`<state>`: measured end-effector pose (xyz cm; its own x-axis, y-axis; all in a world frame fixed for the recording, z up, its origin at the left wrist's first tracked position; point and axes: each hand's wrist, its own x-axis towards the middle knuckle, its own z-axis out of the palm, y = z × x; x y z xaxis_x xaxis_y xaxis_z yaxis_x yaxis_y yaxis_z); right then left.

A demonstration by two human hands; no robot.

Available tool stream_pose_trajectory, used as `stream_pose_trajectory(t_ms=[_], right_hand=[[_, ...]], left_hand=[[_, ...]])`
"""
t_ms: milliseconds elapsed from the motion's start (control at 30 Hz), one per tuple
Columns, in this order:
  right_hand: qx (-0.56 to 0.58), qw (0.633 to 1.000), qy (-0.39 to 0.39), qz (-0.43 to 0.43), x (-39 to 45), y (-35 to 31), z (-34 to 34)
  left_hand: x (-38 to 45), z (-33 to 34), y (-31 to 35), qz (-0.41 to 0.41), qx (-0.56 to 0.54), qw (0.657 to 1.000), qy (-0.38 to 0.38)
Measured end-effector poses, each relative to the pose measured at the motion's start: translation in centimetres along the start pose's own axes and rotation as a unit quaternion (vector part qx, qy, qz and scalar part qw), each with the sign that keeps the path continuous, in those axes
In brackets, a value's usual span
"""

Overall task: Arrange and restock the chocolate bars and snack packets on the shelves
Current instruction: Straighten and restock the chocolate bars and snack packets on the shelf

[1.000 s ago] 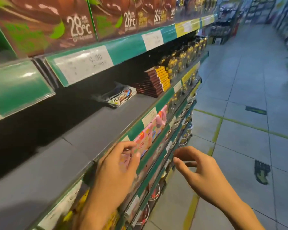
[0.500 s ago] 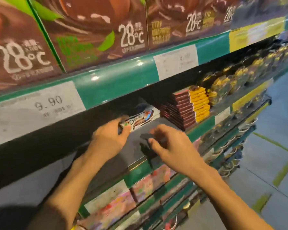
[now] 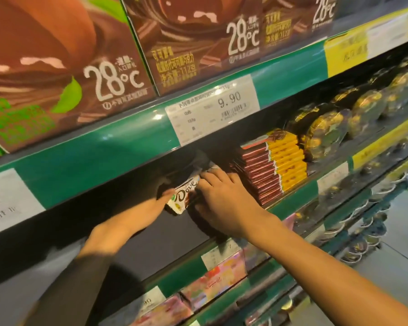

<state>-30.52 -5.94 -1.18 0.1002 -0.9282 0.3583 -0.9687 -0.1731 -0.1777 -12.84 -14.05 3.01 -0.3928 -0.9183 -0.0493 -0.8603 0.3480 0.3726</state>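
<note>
**Both hands on the Dove packet, middle shelf**

Here, going from the left: the left hand (image 3: pixel 149 207) reaches into the dark middle shelf (image 3: pixel 151 234) and touches the near end of the Dove packet (image 3: pixel 183 196), though blur hides whether its fingers close on it; the packet lies tilted between the two hands, its white end toward the left hand; the right hand (image 3: pixel 222 203) grips the packet's far side, fingers curled over the wrapper; just right of that hand stands a stack of chocolate bars (image 3: pixel 272 165), maroon and yellow, apart from the packet; further right sit gold-wrapped chocolates (image 3: pixel 327 130); above both hands runs a green shelf edge with a 9.90 price tag (image 3: pixel 212 111), and brown 28°C boxes (image 3: pixel 118 67) stand over it; below the hands, pink snack packets (image 3: pixel 212 283) fill the lower shelf.
</note>
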Motion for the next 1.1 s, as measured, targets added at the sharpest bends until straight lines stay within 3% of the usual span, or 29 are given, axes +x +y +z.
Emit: stream_pose_trajectory(t_ms=[333,600,733,900,1100], right_hand=[[0.014,0.992,-0.107,-0.067,2.9,1.0,-1.6],[-0.04,0.99,-0.051,-0.128,2.0,1.2,-1.7],[0.028,0.993,-0.047,-0.1,1.6,1.0,-2.3],[-0.009,0.991,-0.065,-0.113,1.7,0.6,-2.3],[0.039,0.983,-0.145,-0.105,1.9,0.3,-2.5]], left_hand=[[-0.5,-0.7,-1.6,-0.056,-0.023,0.998,0.002],[-1.3,-0.8,-3.8,-0.082,-0.032,0.996,0.006],[-3.0,-1.2,-4.6,-0.1,-0.006,0.995,0.031],[-5.4,-1.1,-4.9,-0.094,0.002,0.994,0.054],[-7.4,-1.3,-6.5,-0.143,-0.02,0.984,0.103]])
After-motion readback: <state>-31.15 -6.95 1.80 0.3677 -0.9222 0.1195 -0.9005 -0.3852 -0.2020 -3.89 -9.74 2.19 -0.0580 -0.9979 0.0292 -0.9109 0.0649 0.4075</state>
